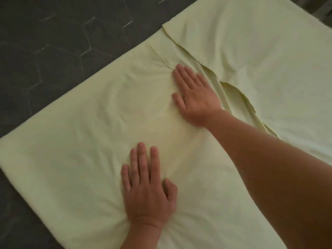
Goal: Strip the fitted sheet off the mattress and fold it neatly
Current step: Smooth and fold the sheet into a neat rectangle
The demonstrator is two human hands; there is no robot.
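Observation:
The pale yellow-green fitted sheet lies spread flat in layers, filling most of the view. A folded upper layer covers the far right, its edge running diagonally with a gathered, puckered stretch near the middle. My right hand lies flat, palm down and fingers spread, pressing on the cloth right beside that gathered edge. My left hand lies flat as well, nearer to me, pressing the lower layer, with wrinkles radiating from under it. Neither hand grips any fabric. No mattress can be told apart under the sheet.
Dark grey floor with hexagonal tiles lies along the left and far side of the sheet. A bit of pale furniture or wall shows in the top right corner.

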